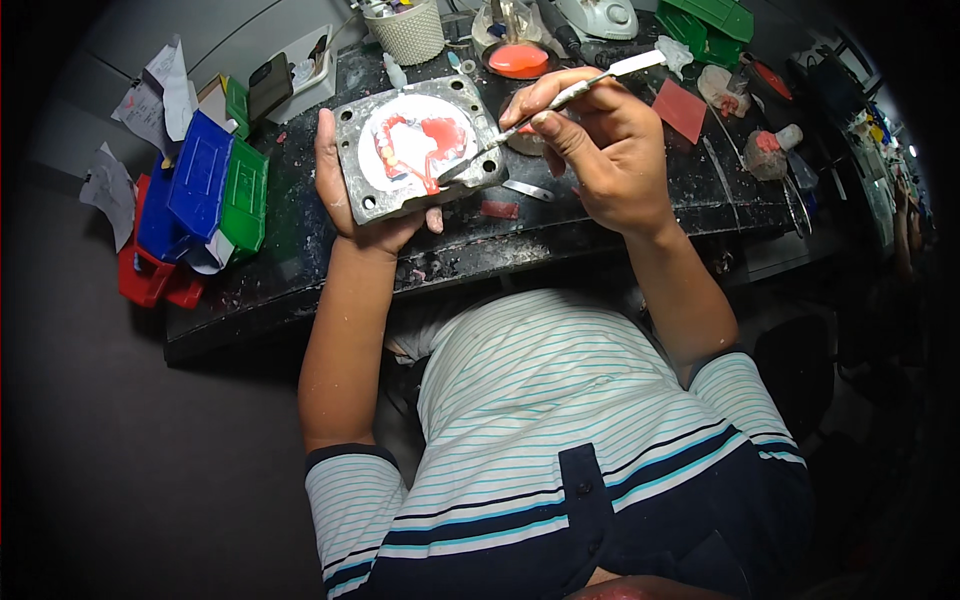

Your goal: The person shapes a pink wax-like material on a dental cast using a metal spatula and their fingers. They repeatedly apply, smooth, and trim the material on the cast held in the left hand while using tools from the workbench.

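Note:
My left hand (pixel 382 234) supports a square grey metal dental flask half (pixel 352 188) from below, tilted above the bench. Its corners have round holes, and white plaster (pixel 408 106) fills the middle. Set in the plaster is a red wax denture form (pixel 447 132) with a curved row of pale teeth (pixel 388 157). Between the thumb and fingers of my right hand (pixel 612 150) is a wax knife (pixel 572 93). Its thin dark end reaches over the flask's right side, close to the red wax; whether it touches is hard to tell. The broad pale end points up and right.
Blue (pixel 208 180) and green bins (pixel 246 195) stand at the left, papers tucked among them. Behind the flask are a woven basket (pixel 408 36) and a dish of red wax (pixel 518 61). A pink wax sheet (pixel 680 111) and a small metal strip (pixel 528 190) lie on the black bench.

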{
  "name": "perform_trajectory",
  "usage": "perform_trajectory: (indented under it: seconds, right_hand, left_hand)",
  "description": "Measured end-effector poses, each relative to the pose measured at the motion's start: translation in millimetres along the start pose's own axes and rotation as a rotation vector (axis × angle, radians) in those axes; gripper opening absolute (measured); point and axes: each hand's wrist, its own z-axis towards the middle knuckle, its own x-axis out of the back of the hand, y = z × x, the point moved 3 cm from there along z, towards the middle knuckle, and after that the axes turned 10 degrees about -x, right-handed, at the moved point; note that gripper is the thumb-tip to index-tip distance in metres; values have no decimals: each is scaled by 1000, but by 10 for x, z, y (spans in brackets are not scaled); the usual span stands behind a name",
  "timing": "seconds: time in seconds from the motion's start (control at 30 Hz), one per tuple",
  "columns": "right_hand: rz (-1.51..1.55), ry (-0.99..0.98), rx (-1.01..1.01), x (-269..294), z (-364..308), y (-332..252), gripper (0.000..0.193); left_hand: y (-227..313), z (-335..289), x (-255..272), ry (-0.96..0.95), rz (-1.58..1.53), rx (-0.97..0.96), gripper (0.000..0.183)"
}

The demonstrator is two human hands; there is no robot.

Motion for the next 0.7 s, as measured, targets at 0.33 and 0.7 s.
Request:
perform_trajectory:
  seconds: [0.33, 0.7]
  right_hand:
    - [-34, 18, -11, 2, 3, -28, 10]
    - [-52, 11, 0, -7, 4, -35, 12]
  left_hand:
    - [-4, -16, -14, 91, 45, -24, 92]
    - [-3, -17, -21, 101, 53, -21, 91]
